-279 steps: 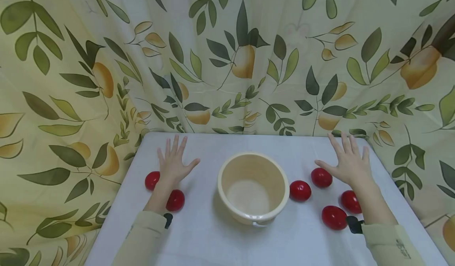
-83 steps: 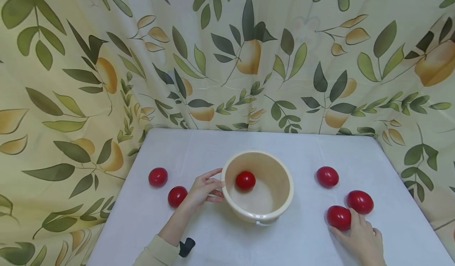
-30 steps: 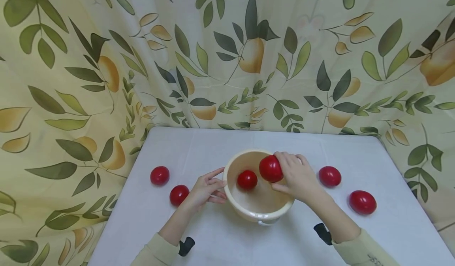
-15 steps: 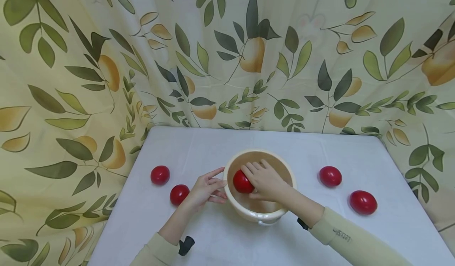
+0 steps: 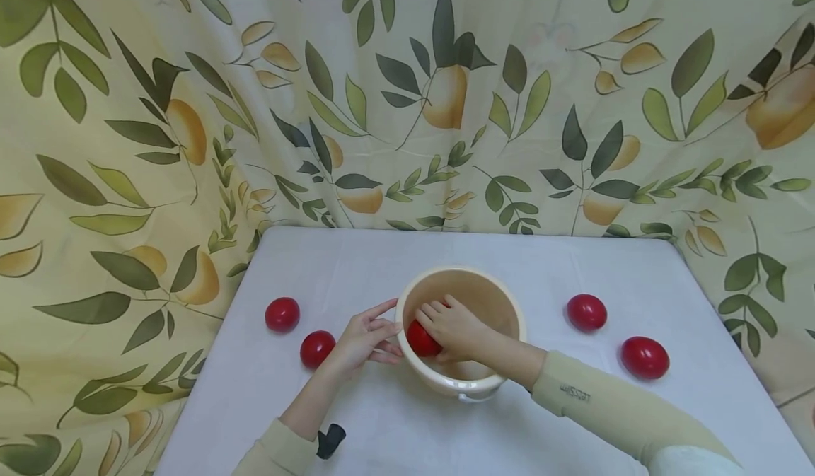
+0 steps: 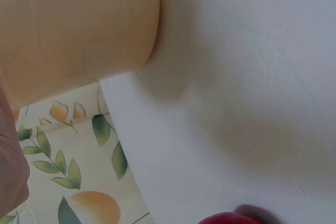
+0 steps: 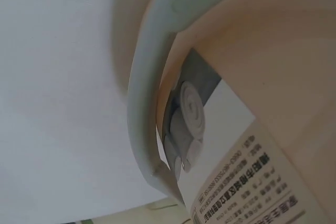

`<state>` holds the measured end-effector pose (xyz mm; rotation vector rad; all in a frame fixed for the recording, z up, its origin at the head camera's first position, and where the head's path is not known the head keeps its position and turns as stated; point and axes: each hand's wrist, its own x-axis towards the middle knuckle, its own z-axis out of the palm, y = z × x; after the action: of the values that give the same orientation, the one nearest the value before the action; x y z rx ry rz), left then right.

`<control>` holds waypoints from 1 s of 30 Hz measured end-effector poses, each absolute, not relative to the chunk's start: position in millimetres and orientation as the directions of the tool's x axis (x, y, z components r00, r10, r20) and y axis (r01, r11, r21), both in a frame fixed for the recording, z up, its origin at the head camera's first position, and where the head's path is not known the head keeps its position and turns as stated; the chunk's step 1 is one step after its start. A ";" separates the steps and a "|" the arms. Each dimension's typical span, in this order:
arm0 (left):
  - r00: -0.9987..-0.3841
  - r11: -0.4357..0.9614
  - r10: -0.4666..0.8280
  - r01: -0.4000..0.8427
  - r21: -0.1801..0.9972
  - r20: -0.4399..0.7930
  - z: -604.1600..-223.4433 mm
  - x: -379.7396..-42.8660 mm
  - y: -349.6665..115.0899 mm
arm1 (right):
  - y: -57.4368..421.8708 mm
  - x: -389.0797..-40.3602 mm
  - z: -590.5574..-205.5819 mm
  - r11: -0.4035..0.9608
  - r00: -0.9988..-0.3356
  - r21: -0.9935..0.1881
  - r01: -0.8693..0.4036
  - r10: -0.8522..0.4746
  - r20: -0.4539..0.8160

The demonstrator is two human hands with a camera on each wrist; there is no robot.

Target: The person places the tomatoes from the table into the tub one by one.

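Observation:
A cream bucket stands on the white table, its mouth facing up. My left hand rests at the bucket's left rim, fingers loosely extended against it. Inside the bucket, my right hand grips a glossy red egg-shaped ball near the left inner wall. The second red ball in there is hidden. The left wrist view shows the bucket's outer wall with part of the left hand at the edge. A pale handle and a printed label appear in the right wrist view.
Two red balls lie left of the bucket, a far one and a nearer one close to my left wrist. To the right lie two more, one behind the other. A leaf-patterned curtain hangs behind the white table.
My right hand picked up a red ball from the right side of the table, brought it over the bucket and lowered it inside, toward the left wall. The left hand stays at the rim.

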<state>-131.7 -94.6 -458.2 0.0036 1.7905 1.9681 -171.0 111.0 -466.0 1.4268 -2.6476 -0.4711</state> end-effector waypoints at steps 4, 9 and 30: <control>-0.888 -0.035 0.344 -0.338 0.941 -0.306 -458.1 -131.9 -94.7 | 109.6 -170.1 -466.4 0.495 -0.552 0.335 -0.802 -0.828 -0.098; -0.889 -0.027 0.339 -0.336 0.942 -0.307 -456.9 -131.5 -94.7 | 109.6 -169.9 -468.9 0.452 -0.526 0.368 -0.812 -0.841 -0.128; -0.887 -0.027 0.340 -0.341 0.940 -0.312 -456.3 -129.9 -94.9 | 110.3 -168.9 -475.0 0.459 -0.554 0.395 -0.796 -0.816 -0.166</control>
<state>-129.9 -94.9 -456.3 -0.0013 1.7974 1.9636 -168.9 110.3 -475.0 1.4607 -2.6433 -0.6765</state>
